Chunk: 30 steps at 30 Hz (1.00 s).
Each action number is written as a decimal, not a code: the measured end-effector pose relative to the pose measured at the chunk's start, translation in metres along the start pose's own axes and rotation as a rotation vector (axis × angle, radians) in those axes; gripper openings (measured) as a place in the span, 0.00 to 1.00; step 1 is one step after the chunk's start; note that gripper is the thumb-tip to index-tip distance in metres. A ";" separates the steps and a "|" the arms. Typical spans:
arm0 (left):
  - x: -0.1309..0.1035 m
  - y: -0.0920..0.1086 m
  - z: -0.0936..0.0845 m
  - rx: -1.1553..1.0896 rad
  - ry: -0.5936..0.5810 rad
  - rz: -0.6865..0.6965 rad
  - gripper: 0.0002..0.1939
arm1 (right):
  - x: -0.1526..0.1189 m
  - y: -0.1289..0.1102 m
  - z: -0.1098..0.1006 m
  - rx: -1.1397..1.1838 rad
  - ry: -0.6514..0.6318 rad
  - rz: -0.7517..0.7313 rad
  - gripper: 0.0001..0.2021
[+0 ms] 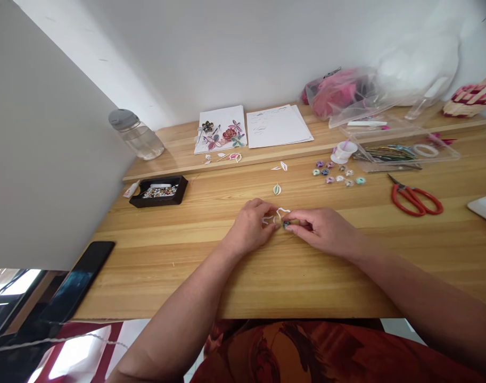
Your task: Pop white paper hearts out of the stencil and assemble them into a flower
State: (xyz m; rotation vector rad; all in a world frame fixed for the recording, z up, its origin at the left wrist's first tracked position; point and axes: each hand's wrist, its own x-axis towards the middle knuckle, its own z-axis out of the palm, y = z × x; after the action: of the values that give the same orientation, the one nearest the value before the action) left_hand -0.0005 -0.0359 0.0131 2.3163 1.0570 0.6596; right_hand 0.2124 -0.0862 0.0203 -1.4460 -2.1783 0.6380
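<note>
Head view, going left to right: a dark phone [87,268] lies at the table's near left edge, and beyond it sit a small tube [131,189] and a black tray [158,202] of loose beads. A lidded bottle [136,135] stands on the far ledge, with a sheet [222,114] bearing finished-looking flowers to its right.

At the middle, the left hand [255,223] curls around a thin white outline [283,210]; whether its fingers grip it tightly, I cannot tell. This outline lies just above the tabletop or on it, between both hands, beyond their fingertips in part. On its right, the right hand [326,229] pinches a small dark spool [286,225] between thumb and forefinger.

The step in hand looks like working thread from the spool onto the outline; such a move seems to call for a steady left hold and light, even tension from the right.

Farther right are a cluster of small bobbins [324,172], a white reel [344,152], a clear box [452,155] and red-handled scissors [416,199]. The tube's reddish print is too small to read, and no brand or label is legible elsewhere.
</note>
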 end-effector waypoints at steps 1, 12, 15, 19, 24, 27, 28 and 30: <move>0.000 0.000 0.000 -0.012 0.004 -0.001 0.14 | 0.000 0.002 -0.001 0.010 0.029 0.018 0.14; -0.002 0.002 0.004 -0.143 -0.027 0.069 0.20 | 0.001 0.008 -0.004 -0.045 0.057 0.143 0.13; -0.001 0.002 0.004 -0.141 -0.026 0.112 0.19 | 0.001 0.006 -0.003 -0.052 0.055 0.129 0.13; -0.001 0.001 0.003 -0.107 0.014 0.126 0.18 | 0.001 0.006 -0.004 -0.056 0.044 0.130 0.13; -0.002 0.003 0.001 -0.053 -0.014 0.145 0.17 | 0.000 0.006 -0.005 -0.045 0.041 0.103 0.13; -0.001 0.004 0.000 -0.051 -0.006 0.130 0.16 | -0.001 0.005 -0.005 -0.031 0.032 0.088 0.13; -0.001 0.003 -0.001 -0.053 0.003 0.123 0.16 | -0.001 0.004 -0.005 -0.027 0.025 0.082 0.14; 0.000 0.002 -0.001 -0.057 0.011 0.126 0.16 | 0.000 0.003 -0.004 -0.011 0.019 0.076 0.14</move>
State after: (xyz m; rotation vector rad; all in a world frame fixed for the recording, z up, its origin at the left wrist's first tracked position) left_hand 0.0005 -0.0365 0.0149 2.3468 0.8908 0.7419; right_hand 0.2177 -0.0849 0.0217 -1.5403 -2.1243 0.6365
